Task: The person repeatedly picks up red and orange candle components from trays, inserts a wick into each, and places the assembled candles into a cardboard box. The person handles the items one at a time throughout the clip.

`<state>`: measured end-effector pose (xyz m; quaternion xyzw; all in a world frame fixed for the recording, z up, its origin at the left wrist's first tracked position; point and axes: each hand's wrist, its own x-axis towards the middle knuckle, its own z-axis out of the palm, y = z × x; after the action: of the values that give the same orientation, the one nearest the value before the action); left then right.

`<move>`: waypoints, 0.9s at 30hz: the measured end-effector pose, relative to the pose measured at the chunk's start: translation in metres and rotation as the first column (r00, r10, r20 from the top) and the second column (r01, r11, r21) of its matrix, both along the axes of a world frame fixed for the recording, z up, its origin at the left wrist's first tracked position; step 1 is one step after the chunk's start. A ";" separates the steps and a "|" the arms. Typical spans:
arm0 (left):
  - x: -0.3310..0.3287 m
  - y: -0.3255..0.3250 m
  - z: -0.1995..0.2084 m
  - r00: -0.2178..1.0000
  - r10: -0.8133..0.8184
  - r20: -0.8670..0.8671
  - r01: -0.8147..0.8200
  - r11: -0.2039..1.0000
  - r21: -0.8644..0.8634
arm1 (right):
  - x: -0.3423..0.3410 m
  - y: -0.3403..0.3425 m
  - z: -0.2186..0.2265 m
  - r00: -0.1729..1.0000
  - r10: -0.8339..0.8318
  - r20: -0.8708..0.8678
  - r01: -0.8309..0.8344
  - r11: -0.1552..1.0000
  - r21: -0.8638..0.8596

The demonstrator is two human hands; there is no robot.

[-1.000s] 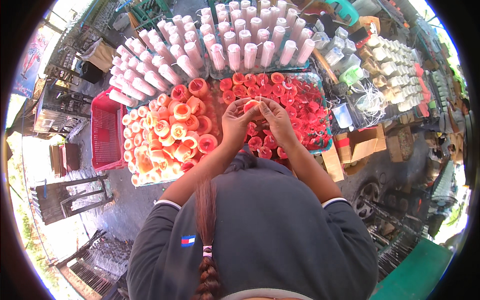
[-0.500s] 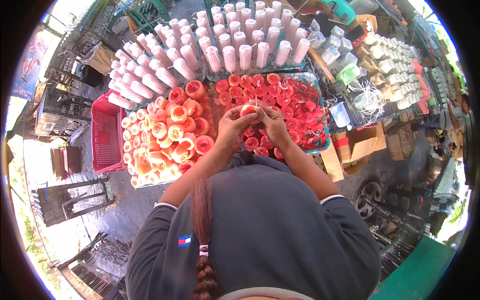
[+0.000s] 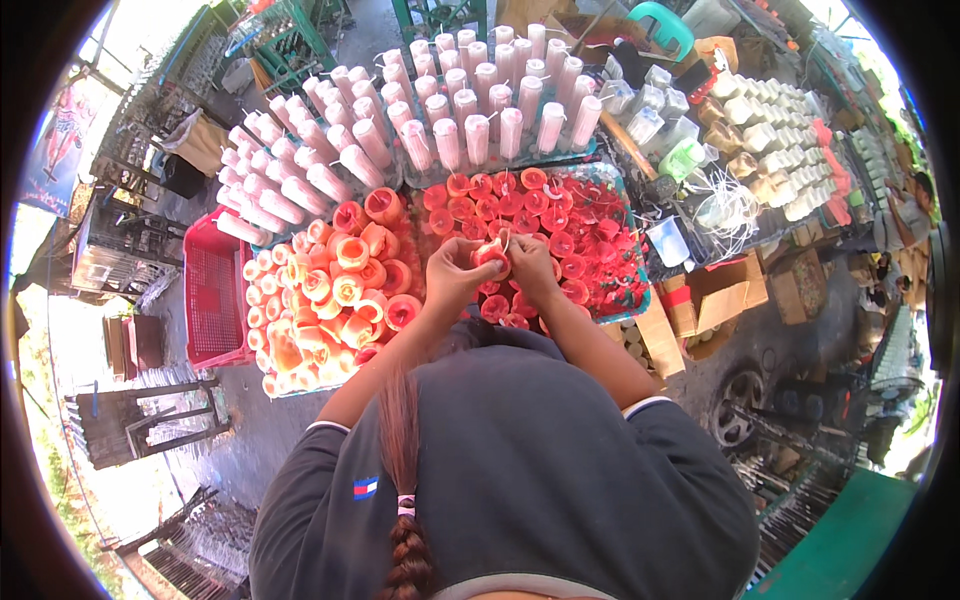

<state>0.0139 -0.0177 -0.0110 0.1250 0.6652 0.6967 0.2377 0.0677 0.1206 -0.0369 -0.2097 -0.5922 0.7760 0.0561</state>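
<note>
Red wax cup (image 3: 489,263), peach-orange cups (image 3: 351,254), pale pink candles (image 3: 477,140), red lattice-patterned crate (image 3: 219,337)

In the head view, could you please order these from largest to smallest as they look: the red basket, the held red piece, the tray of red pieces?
1. Tray of red pieces
2. Red basket
3. Held red piece

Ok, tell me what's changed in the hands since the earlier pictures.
The left hand and right hand have drawn the small red wax piece slightly closer to the body. Neither has visibly let go or picked up anything else. The camera view has shifted a little; the pink candles, orange wax cups and red basket stay put.
</note>
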 end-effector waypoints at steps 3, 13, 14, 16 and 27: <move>-0.017 -0.006 0.013 0.997 -0.069 0.039 0.074 0.983 -0.167 | 0.011 -0.002 0.007 0.992 0.098 -0.082 -0.121 0.927 -0.355; 0.013 0.019 -0.004 0.966 -0.038 0.257 -0.073 0.909 0.409 | 0.002 -0.015 0.030 0.967 -0.164 -0.196 0.091 0.937 -0.336; 0.015 0.021 0.004 0.969 0.018 0.246 -0.108 0.928 0.356 | 0.003 -0.013 0.028 0.967 -0.164 -0.197 0.086 0.932 -0.353; 0.010 0.020 0.007 0.952 0.003 0.306 -0.139 0.895 0.423 | 0.003 -0.015 0.032 0.968 -0.156 -0.195 0.087 0.943 -0.322; 0.008 0.020 0.017 0.937 -0.053 0.344 -0.143 0.842 0.520 | 0.005 -0.002 0.036 0.959 0.030 -0.281 0.034 0.975 0.218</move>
<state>0.0219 0.0019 0.0059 0.0464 0.3941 0.8711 0.2894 0.0729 0.1184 -0.0004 -0.0898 -0.6603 0.7274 0.1638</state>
